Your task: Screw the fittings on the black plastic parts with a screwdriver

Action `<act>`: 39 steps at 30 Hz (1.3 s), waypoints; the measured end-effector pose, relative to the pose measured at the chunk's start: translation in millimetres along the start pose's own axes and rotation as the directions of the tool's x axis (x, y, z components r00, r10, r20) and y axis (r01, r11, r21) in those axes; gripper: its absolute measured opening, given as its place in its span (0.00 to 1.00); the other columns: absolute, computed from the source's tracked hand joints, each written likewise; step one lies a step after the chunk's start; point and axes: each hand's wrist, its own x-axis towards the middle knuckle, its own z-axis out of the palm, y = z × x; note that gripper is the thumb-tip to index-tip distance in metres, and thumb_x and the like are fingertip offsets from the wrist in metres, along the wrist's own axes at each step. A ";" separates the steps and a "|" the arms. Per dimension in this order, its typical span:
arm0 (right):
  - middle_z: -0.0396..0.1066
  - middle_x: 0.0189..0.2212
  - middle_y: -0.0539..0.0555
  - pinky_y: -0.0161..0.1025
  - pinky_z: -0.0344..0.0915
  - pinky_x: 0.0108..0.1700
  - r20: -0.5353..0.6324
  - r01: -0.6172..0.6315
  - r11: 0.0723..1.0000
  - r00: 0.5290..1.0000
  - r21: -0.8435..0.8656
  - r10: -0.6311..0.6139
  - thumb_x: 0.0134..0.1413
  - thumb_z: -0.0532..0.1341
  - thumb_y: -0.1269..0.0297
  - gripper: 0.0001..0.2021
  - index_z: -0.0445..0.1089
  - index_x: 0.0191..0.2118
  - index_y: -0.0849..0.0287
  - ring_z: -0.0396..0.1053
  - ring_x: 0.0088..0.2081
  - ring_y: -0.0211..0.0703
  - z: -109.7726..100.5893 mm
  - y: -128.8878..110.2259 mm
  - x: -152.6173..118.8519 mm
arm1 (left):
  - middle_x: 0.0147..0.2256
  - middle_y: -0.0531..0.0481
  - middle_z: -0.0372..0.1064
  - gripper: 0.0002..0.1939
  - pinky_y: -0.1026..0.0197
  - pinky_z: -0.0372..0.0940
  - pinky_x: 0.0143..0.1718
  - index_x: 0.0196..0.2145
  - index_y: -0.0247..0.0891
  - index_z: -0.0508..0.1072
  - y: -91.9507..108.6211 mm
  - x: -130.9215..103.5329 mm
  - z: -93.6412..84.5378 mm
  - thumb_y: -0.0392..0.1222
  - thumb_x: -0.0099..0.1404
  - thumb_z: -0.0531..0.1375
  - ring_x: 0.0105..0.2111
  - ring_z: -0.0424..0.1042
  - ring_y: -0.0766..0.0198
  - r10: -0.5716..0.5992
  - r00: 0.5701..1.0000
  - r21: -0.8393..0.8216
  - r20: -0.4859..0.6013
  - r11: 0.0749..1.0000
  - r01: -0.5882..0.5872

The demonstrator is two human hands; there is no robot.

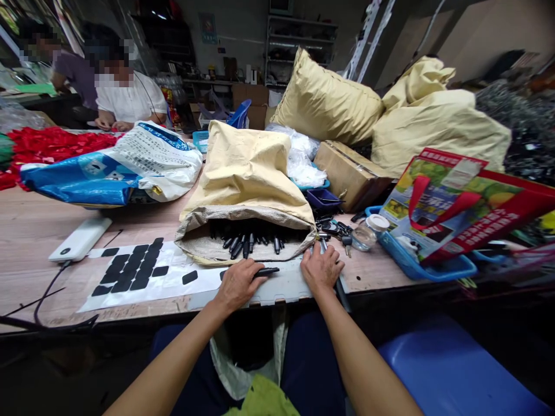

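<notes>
A black pen-like piece is held between the thumb and fingers of my left hand, at the table's front edge. Just to the right, my right hand is curled over a dark rod-like tool lying on a grey board; its grip is partly hidden. Behind both hands a yellow cloth sack lies with its mouth toward me, and several black pen-like pieces show inside. Black rounded patches rest in rows on a white sheet to the left.
A white power bank with a cable and a blue-white bag are at left. At right are a clear jar, a blue basket, a red shopping bag and a cardboard box. Two people sit at back left.
</notes>
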 end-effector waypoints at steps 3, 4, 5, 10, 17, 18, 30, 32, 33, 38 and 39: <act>0.63 0.50 0.67 0.51 0.52 0.48 -0.002 0.003 1.000 1.000 0.000 -0.003 0.66 0.53 0.56 0.21 0.69 0.58 0.60 0.59 0.51 0.61 -0.3 0.1 -0.1 | 0.40 0.47 0.70 0.15 0.57 0.66 0.46 0.50 0.44 0.76 -7.0 0.8 0.2 0.51 0.70 0.59 0.43 0.71 0.56 -0.049 0.998 0.054 -0.037 0.997 0.051; 0.63 0.50 0.67 0.52 0.52 0.48 0.001 0.003 1.000 1.000 0.002 -0.003 0.66 0.53 0.56 0.21 0.69 0.58 0.60 0.59 0.51 0.61 -0.4 0.1 -0.2 | 0.40 0.47 0.70 0.15 0.57 0.66 0.46 0.50 0.44 0.75 -10.1 0.6 -0.7 0.51 0.70 0.59 0.42 0.71 0.57 -0.055 0.998 0.043 -0.039 0.997 0.057; 0.63 0.50 0.68 0.51 0.53 0.48 0.003 0.003 1.000 1.000 0.003 -0.003 0.66 0.53 0.56 0.21 0.69 0.58 0.60 0.59 0.51 0.61 -0.6 0.0 -0.3 | 0.40 0.48 0.69 0.16 0.58 0.66 0.45 0.51 0.43 0.75 -12.9 0.1 -1.7 0.51 0.70 0.59 0.41 0.71 0.58 -0.058 0.998 0.023 -0.037 0.998 0.059; 0.64 0.50 0.67 0.51 0.54 0.49 0.013 0.003 1.000 1.000 0.022 -0.004 0.67 0.53 0.56 0.20 0.69 0.58 0.58 0.60 0.52 0.61 -1.7 2.3 -1.7 | 0.38 0.50 0.69 0.15 0.60 0.66 0.41 0.48 0.42 0.76 -19.7 -1.9 -3.0 0.48 0.66 0.64 0.36 0.71 0.62 -0.090 0.994 -0.101 -0.057 0.991 0.084; 0.69 0.52 0.65 0.47 0.60 0.48 0.138 -0.072 0.995 0.989 0.074 0.061 0.66 0.54 0.63 0.22 0.67 0.63 0.56 0.65 0.51 0.57 -13.4 34.6 14.5 | 0.36 0.51 0.70 0.08 0.60 0.63 0.41 0.40 0.41 0.76 -20.8 1.1 -3.0 0.42 0.62 0.67 0.39 0.70 0.60 -0.093 0.993 -0.188 -0.068 0.979 0.079; 0.70 0.50 0.65 0.46 0.61 0.47 0.179 -0.080 0.994 0.982 0.073 0.066 0.66 0.54 0.64 0.20 0.69 0.61 0.57 0.66 0.50 0.56 -17.0 42.2 18.2 | 0.36 0.51 0.70 0.08 0.60 0.63 0.41 0.39 0.41 0.76 -20.8 1.6 -3.3 0.42 0.62 0.67 0.39 0.70 0.60 -0.100 0.993 -0.193 -0.068 0.977 0.086; 0.73 0.38 0.58 0.41 0.70 0.41 0.037 0.100 0.644 0.980 0.759 -0.196 0.66 0.52 0.60 0.19 0.72 0.55 0.62 0.71 0.36 0.46 -49.3 28.8 -78.4 | 0.35 0.52 0.71 0.09 0.62 0.61 0.39 0.39 0.41 0.79 -23.3 4.9 -3.6 0.40 0.59 0.68 0.37 0.70 0.62 -0.162 0.986 -0.268 -0.043 0.952 0.145; 0.73 0.41 0.59 0.40 0.70 0.43 -0.010 0.226 0.586 0.937 0.778 -0.348 0.67 0.52 0.63 0.17 0.73 0.53 0.61 0.72 0.40 0.46 -50.5 5.1 -96.4 | 0.34 0.52 0.70 0.09 0.62 0.60 0.39 0.38 0.41 0.80 -23.4 5.2 -3.3 0.41 0.59 0.69 0.37 0.70 0.61 -0.177 0.983 -0.274 -0.042 0.949 0.159; 0.73 0.41 0.58 0.40 0.70 0.45 -0.039 0.271 0.573 0.922 0.774 -0.384 0.67 0.52 0.65 0.17 0.73 0.54 0.61 0.72 0.41 0.45 -51.2 -4.9 -101.9 | 0.34 0.53 0.70 0.09 0.61 0.60 0.39 0.38 0.42 0.80 -23.4 5.4 -3.1 0.41 0.58 0.69 0.38 0.70 0.61 -0.183 0.982 -0.279 -0.041 0.946 0.164; 0.71 0.40 0.58 0.40 0.69 0.47 -0.126 0.405 0.598 0.883 0.692 -0.452 0.68 0.48 0.71 0.23 0.66 0.64 0.58 0.71 0.42 0.45 -55.7 -29.8 -108.9 | 0.35 0.52 0.71 0.08 0.61 0.61 0.41 0.37 0.41 0.80 -23.9 6.2 -3.0 0.41 0.58 0.69 0.39 0.70 0.61 -0.187 0.982 -0.322 -0.028 0.932 0.168; 0.70 0.40 0.57 0.39 0.69 0.46 -0.124 0.420 0.609 0.876 0.672 -0.467 0.68 0.48 0.73 0.24 0.66 0.65 0.57 0.71 0.41 0.44 -56.1 -31.2 -108.8 | 0.34 0.52 0.71 0.07 0.62 0.61 0.41 0.37 0.41 0.80 -23.8 6.3 -3.1 0.40 0.58 0.69 0.38 0.70 0.61 -0.185 0.982 -0.320 -0.030 0.933 0.166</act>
